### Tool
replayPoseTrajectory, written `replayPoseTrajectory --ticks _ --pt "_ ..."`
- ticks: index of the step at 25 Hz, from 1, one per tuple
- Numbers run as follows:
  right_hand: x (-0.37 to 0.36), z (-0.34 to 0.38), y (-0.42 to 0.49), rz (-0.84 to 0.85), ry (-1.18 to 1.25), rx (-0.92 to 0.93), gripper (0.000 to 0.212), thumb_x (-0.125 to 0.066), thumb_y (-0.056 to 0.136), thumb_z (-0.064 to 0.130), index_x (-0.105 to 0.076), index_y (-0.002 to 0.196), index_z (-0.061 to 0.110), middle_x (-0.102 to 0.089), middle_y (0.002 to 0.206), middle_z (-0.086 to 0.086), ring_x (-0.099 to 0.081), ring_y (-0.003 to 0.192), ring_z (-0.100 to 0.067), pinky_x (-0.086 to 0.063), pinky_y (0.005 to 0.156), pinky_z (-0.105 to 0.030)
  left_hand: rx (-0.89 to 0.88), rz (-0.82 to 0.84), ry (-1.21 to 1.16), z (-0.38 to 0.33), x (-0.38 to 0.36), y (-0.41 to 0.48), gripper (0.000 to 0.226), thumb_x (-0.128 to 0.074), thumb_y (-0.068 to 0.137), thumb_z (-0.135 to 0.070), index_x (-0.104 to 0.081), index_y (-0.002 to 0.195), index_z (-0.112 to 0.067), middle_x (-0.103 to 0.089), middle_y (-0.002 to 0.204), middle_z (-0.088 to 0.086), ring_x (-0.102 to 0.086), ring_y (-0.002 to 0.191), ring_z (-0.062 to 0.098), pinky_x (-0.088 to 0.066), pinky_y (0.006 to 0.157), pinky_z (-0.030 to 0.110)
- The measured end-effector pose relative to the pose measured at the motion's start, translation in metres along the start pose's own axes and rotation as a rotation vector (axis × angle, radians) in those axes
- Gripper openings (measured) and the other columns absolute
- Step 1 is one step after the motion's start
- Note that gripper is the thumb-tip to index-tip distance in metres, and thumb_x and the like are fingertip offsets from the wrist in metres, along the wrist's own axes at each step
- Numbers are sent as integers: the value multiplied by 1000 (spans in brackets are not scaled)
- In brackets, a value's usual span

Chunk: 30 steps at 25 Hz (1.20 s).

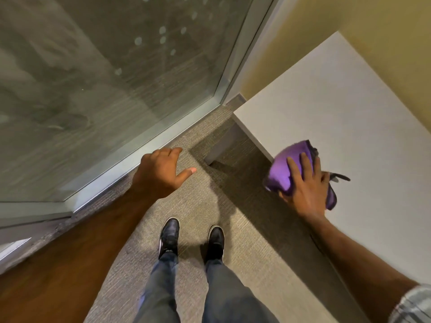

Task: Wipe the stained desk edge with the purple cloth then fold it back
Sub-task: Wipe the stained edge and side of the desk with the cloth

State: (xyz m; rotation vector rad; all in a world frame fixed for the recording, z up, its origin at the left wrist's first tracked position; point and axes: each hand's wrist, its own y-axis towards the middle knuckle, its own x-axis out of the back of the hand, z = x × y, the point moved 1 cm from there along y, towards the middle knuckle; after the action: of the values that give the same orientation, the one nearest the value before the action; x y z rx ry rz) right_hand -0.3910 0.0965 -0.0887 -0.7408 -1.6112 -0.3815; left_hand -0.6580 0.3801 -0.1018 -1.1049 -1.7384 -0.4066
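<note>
A white desk point(345, 108) fills the right side of the view, its near edge running diagonally from its corner down to the right. The purple cloth point(285, 169) is bunched over that edge, part hanging off the side. My right hand point(307, 190) presses flat on the cloth with fingers spread, thumb wrapped under the edge. A dark mark point(340, 177) shows on the desk just right of my fingers. My left hand point(163, 173) hovers over the carpet, empty, fingers loosely curled and apart.
A glass partition with a metal frame point(130, 150) runs along the left. A desk leg point(219, 148) stands below the desk's corner. My two dark shoes point(193, 238) stand on the grey carpet. A yellow wall point(349, 26) backs the desk.
</note>
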Motion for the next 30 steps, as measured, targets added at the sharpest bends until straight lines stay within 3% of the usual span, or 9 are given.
replayPoseTrajectory --ticks 4,13,19,25,30 --pt "0 2 14 -4 82 24 107 -86 69 47 -29 154 19 -21 162 -22 -16 148 -49 -28 111 -70 -30 -12 23 -3 -4 5 77 -46 86 -64 -54 133 -4 -66 124 19 -64 112 35 -52 91 47" --pt "29 83 121 -12 139 74 117 -81 66 62 -16 156 25 -13 165 -15 -6 151 -43 -21 116 -68 -3 -36 -23 -8 -19 13 72 -51 85 -64 -55 132 -9 -67 122 16 -64 111 34 -52 87 42" --pt "50 120 174 4 165 191 115 -81 59 63 -26 153 23 -26 159 -15 -13 149 -44 -27 112 -69 24 54 48 -4 -28 21 82 -43 83 -74 -49 138 -14 -64 130 15 -63 115 33 -53 91 52" --pt "38 95 142 -51 198 212 102 -76 76 57 -20 157 29 -15 166 -10 -3 153 -40 -13 117 -70 -56 72 135 -25 -30 30 78 -42 86 -71 -52 135 -10 -67 119 16 -64 108 32 -51 86 45" --pt "23 56 93 -38 217 142 92 -69 83 55 -20 157 32 -14 167 -9 -2 153 -39 -11 117 -70 -158 48 180 -51 -24 41 82 -34 84 -72 -54 132 -8 -67 121 16 -65 106 33 -53 85 44"
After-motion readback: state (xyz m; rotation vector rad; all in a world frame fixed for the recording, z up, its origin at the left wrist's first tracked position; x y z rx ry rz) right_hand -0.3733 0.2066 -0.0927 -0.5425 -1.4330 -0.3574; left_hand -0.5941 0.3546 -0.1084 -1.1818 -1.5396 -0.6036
